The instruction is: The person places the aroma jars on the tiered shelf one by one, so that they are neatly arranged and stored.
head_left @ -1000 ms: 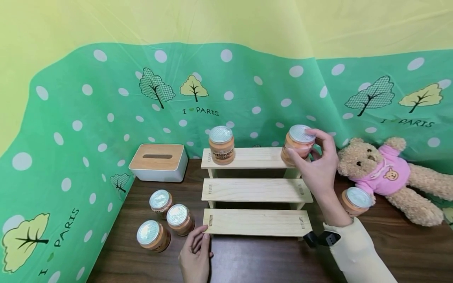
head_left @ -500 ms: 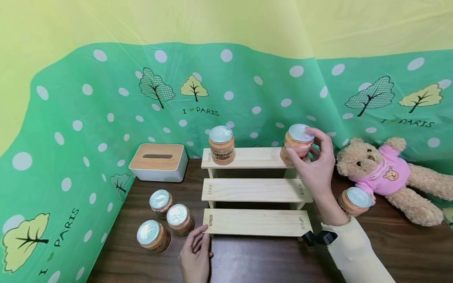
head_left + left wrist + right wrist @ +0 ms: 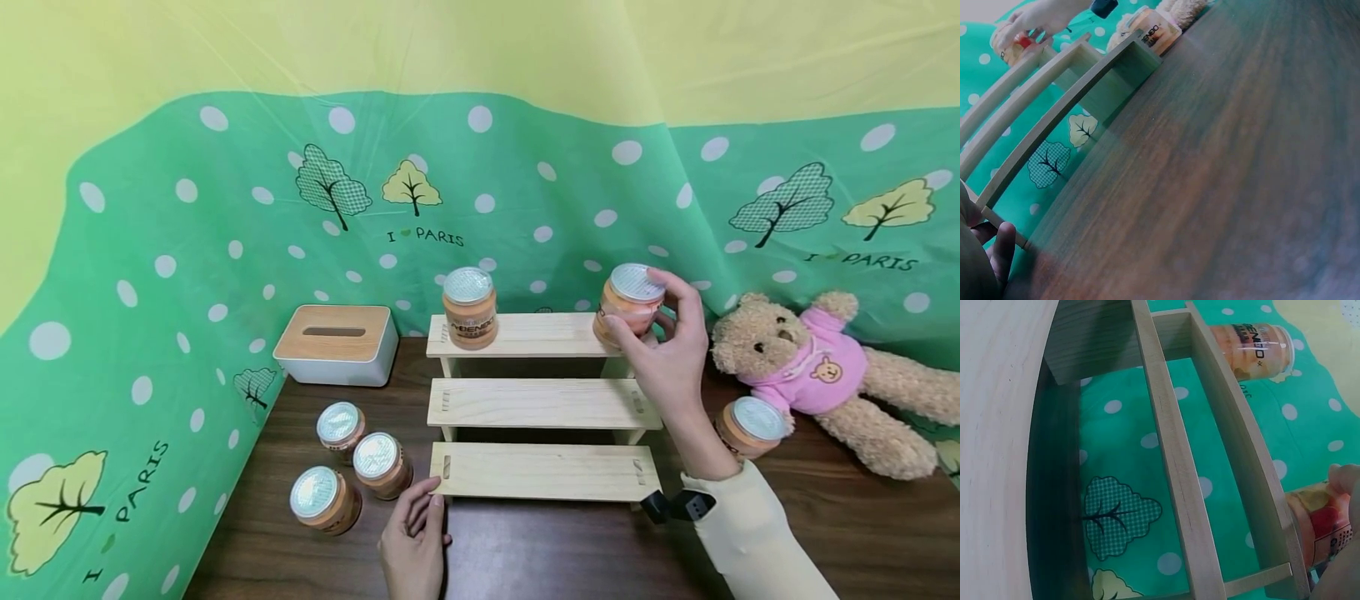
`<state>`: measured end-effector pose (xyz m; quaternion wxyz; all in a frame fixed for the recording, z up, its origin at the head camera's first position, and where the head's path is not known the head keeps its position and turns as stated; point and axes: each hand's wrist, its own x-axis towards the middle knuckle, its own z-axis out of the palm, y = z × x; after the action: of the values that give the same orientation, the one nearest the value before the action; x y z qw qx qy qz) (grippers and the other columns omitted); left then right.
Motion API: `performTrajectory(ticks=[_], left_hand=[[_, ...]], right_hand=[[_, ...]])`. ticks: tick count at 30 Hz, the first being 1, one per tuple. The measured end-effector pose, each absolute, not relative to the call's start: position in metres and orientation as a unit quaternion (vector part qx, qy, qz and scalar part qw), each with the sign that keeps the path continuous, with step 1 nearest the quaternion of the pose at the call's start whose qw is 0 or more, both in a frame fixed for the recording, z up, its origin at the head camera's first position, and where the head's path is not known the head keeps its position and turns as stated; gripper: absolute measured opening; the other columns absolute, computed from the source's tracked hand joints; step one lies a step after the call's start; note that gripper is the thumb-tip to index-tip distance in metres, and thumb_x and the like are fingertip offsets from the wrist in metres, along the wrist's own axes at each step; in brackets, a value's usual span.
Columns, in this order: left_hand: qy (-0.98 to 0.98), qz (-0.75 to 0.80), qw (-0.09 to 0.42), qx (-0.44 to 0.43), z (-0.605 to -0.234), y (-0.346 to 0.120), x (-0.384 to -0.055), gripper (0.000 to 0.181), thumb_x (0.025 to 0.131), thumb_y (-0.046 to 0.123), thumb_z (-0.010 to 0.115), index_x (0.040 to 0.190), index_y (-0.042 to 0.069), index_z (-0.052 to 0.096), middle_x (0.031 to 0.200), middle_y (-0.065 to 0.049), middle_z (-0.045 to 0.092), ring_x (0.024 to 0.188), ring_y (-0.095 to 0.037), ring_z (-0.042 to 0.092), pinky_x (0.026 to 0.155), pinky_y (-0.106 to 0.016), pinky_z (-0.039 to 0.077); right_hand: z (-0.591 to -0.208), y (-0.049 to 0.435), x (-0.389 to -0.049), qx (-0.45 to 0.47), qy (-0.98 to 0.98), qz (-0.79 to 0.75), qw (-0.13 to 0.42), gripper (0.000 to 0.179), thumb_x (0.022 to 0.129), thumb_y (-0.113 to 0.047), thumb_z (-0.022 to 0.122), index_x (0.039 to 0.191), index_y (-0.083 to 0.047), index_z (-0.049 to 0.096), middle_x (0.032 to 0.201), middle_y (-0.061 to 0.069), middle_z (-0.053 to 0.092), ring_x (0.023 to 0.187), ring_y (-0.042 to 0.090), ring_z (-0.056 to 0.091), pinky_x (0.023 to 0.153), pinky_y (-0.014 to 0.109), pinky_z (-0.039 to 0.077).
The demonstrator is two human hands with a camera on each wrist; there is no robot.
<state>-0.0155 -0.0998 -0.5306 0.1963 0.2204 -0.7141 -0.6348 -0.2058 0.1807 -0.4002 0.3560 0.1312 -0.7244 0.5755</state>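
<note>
A wooden three-tier rack stands on the dark table. My right hand grips a jar with orange contents and a silvery lid at the right end of the top tier, thumb on its near side and fingers at the far right of the lid. The right wrist view shows part of this jar beside the fingers. A similar jar stands upright at the top tier's left end. My left hand holds the front left corner of the lowest tier between thumb and curled fingers.
Left of the rack stand three more jars, among them a front jar, with a wood-lidded tissue box behind them. To the right are another jar and a teddy bear in pink. A green dotted cloth hangs behind.
My right hand and its jar have shifted very slightly left on the top tier. The left hand keeps its place at the rack's corner.
</note>
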Motion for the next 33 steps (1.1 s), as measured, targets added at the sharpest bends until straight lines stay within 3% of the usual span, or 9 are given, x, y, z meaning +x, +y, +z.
performTrajectory(ticks=[4,16,33], left_hand=[[-0.713,-0.637,0.194,0.221,-0.530,-0.099,-0.016,0.017,0.104,0.000,0.076,0.118,0.008,0.080,0.102,-0.012,0.082,0.085,-0.006,0.075,0.054,-0.027,0.063],[-0.715,-0.634,0.207,0.210,-0.532,-0.100,-0.017,0.016,0.104,0.000,0.076,0.117,0.007,0.080,0.104,-0.011,0.082,0.087,-0.006,0.076,0.052,-0.027,0.062],[-0.716,-0.633,0.202,0.215,-0.531,-0.100,-0.016,0.016,0.104,0.000,0.076,0.118,0.007,0.080,0.107,-0.012,0.082,0.088,-0.006,0.076,0.053,-0.028,0.063]], right_hand=[[-0.398,0.180,-0.203,0.129,-0.729,0.572,0.353,0.077,0.085,0.014,0.086,0.154,-0.002,0.057,0.144,-0.006,0.056,0.127,0.018,0.055,0.097,0.021,0.049],[-0.393,0.185,-0.198,0.130,-0.717,0.591,0.346,0.082,0.085,0.012,0.086,0.158,-0.007,0.053,0.138,-0.009,0.058,0.127,0.017,0.057,0.105,0.023,0.048],[-0.394,0.193,-0.181,0.148,-0.677,0.614,0.378,0.084,0.083,0.010,0.088,0.157,-0.003,0.051,0.138,0.005,0.061,0.131,0.026,0.058,0.111,0.029,0.048]])
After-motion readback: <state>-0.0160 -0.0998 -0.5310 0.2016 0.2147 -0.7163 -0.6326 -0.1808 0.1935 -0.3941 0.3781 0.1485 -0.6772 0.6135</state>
